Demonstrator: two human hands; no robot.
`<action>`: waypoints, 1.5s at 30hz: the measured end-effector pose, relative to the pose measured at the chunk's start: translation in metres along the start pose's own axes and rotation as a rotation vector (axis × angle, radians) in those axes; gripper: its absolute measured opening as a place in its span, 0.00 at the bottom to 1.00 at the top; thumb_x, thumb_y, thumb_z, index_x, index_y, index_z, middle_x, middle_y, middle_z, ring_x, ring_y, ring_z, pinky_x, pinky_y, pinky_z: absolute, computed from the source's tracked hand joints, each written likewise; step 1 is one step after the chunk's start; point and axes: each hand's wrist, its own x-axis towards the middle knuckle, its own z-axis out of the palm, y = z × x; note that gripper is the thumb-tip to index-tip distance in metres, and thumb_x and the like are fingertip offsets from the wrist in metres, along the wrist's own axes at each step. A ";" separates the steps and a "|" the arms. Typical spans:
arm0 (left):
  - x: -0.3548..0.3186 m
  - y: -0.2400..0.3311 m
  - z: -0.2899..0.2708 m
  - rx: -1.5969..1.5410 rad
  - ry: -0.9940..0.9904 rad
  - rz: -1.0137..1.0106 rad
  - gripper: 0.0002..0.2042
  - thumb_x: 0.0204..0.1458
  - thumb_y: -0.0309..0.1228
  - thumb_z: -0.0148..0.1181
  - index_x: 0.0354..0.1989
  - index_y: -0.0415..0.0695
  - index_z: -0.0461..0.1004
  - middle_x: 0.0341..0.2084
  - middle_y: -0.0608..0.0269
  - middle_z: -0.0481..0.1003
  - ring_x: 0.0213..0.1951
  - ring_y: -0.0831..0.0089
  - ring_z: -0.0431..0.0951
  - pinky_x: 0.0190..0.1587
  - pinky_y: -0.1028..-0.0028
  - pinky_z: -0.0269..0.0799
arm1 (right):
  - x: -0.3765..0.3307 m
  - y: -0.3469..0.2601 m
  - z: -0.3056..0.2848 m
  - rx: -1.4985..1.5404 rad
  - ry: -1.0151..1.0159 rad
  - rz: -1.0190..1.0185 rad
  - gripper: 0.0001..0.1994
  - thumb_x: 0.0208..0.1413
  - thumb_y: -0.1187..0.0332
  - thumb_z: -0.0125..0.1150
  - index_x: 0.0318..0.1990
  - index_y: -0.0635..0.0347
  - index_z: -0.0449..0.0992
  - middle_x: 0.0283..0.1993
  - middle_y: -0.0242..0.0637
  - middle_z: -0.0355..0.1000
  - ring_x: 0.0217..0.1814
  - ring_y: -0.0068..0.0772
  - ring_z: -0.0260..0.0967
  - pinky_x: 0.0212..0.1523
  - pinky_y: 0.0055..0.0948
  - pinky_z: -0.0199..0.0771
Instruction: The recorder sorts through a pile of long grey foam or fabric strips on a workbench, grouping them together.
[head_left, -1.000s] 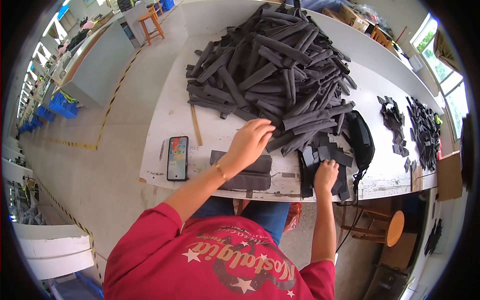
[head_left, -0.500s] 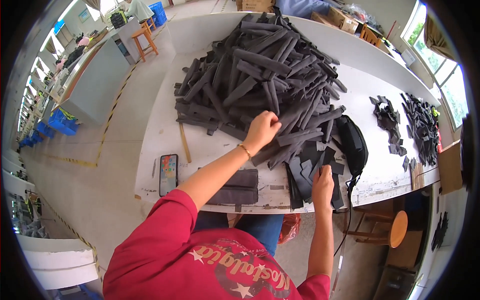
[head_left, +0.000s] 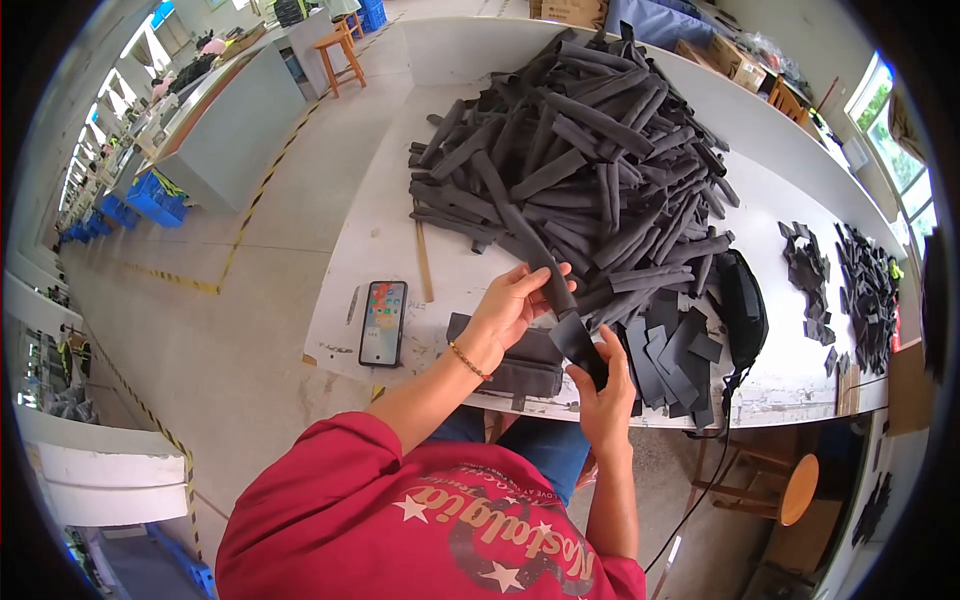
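Note:
My left hand [head_left: 508, 308] grips the near end of a long dark grey fabric sleeve [head_left: 522, 228], whose far end reaches back over the heap. Between the thumb and fingers of my right hand [head_left: 604, 395] is a flat black strip [head_left: 577, 345]. The strip's upper end lies right at the sleeve's near end; whether it is inside I cannot tell. Behind both hands rises a big heap of similar dark sleeves [head_left: 600, 190]. A few folded dark pieces [head_left: 525, 376] lie by the table's front edge, partly behind my left hand. To the right, flat black strips [head_left: 668, 365] are spread in an overlapping pile.
A phone [head_left: 383, 323] and a thin wooden stick [head_left: 424, 262] lie on the table's left. Right of the strips sits a black pouch [head_left: 742, 305] with a hanging cord. Further right are loose dark scraps [head_left: 868, 290]. A low white wall [head_left: 480, 45] closes the back; a stool [head_left: 797, 488] stands below.
My left hand has drawn a sleeve from the heap toward me. My right hand has lifted a black strip from its pile and moved left to meet it. The view has shifted left.

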 end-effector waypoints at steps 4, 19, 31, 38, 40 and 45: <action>-0.012 0.007 -0.003 -0.167 -0.083 -0.054 0.13 0.63 0.27 0.47 0.54 0.37 0.67 0.53 0.53 0.73 0.53 0.56 0.75 0.53 0.64 0.75 | -0.002 -0.010 0.001 -0.022 -0.097 -0.042 0.23 0.48 0.74 0.67 0.54 0.61 0.73 0.44 0.43 0.71 0.46 0.47 0.69 0.48 0.38 0.68; -0.025 0.006 -0.007 -0.155 -0.165 -0.116 0.14 0.65 0.28 0.43 0.55 0.37 0.65 0.53 0.46 0.71 0.55 0.53 0.74 0.55 0.62 0.74 | 0.014 -0.026 -0.019 -0.373 -0.005 -0.321 0.15 0.47 0.80 0.63 0.45 0.58 0.80 0.36 0.37 0.71 0.38 0.40 0.66 0.40 0.36 0.68; -0.049 -0.002 0.022 -0.100 -0.160 -0.068 0.14 0.64 0.26 0.44 0.56 0.38 0.63 0.51 0.46 0.72 0.52 0.57 0.75 0.56 0.59 0.73 | 0.012 -0.016 -0.016 -0.663 0.065 -0.437 0.18 0.49 0.74 0.63 0.50 0.56 0.77 0.40 0.34 0.70 0.39 0.41 0.65 0.42 0.38 0.65; -0.061 -0.003 0.040 -0.100 -0.164 0.141 0.24 0.60 0.34 0.57 0.61 0.40 0.58 0.48 0.49 0.75 0.51 0.62 0.76 0.56 0.64 0.70 | 0.001 -0.026 0.014 -0.246 0.090 -0.248 0.26 0.50 0.75 0.65 0.59 0.61 0.67 0.48 0.47 0.68 0.47 0.50 0.66 0.48 0.41 0.67; -0.054 -0.009 0.032 -0.063 -0.224 0.098 0.21 0.61 0.36 0.56 0.59 0.41 0.60 0.37 0.50 0.79 0.49 0.58 0.77 0.55 0.61 0.70 | -0.004 -0.027 0.031 -0.198 0.118 -0.310 0.24 0.48 0.78 0.65 0.55 0.65 0.67 0.49 0.52 0.68 0.49 0.55 0.66 0.48 0.43 0.68; -0.061 -0.002 0.037 0.061 -0.104 0.088 0.17 0.63 0.39 0.51 0.30 0.38 0.73 0.28 0.54 0.79 0.46 0.59 0.79 0.48 0.65 0.74 | -0.002 -0.024 0.055 -0.107 0.158 -0.294 0.18 0.48 0.79 0.64 0.47 0.65 0.68 0.48 0.52 0.68 0.49 0.56 0.65 0.48 0.45 0.67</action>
